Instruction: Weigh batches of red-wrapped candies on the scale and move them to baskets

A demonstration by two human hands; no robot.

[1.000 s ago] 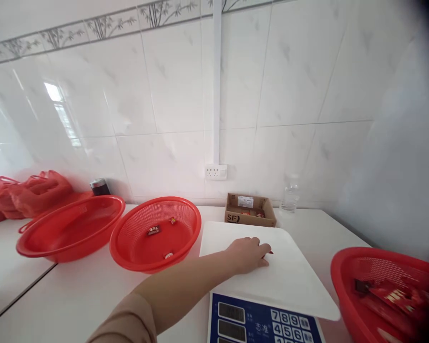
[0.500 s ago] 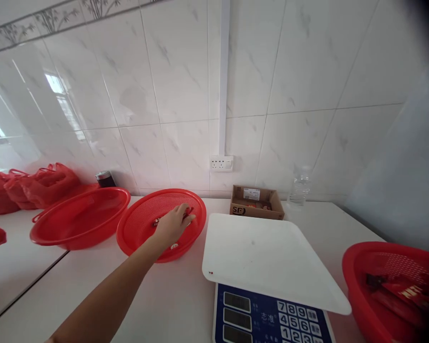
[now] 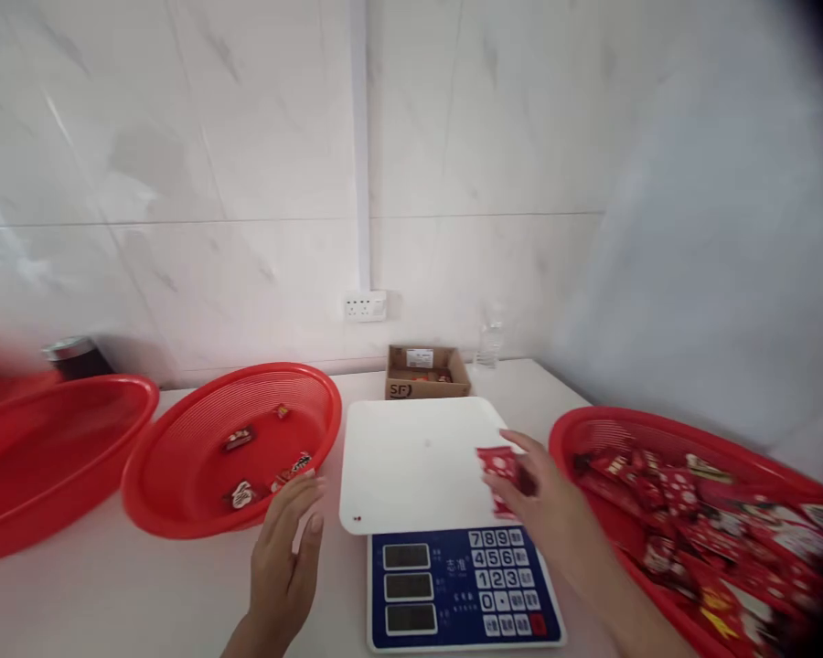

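Observation:
My right hand [image 3: 539,484] grips a red snack packet [image 3: 497,466] with white dots, above the right side of the white weighing pan [image 3: 418,457]. A second red wrapper seems pinched just below it; I cannot tell whether they are separate. My left hand [image 3: 288,548] is at the near right rim of a red basket [image 3: 171,439], fingers stretched out and holding nothing I can see. Several small wrapped sweets, one in brown wrapping [image 3: 239,439], lie in that basket. Under the pan shows the blue keypad panel of the scale [image 3: 453,585].
A red basket [image 3: 590,429] full of wrapped snacks stands at the right. Another red basin [image 3: 96,429] and a dark canister [image 3: 82,358] are at the left. Behind the scale are a small cardboard box [image 3: 425,379] and a clear bottle [image 3: 490,343], near the tiled wall.
The view has turned right and down. My left hand has drawn back from inside the basket to its near rim. My right hand has come into view with a red packet over the scale.

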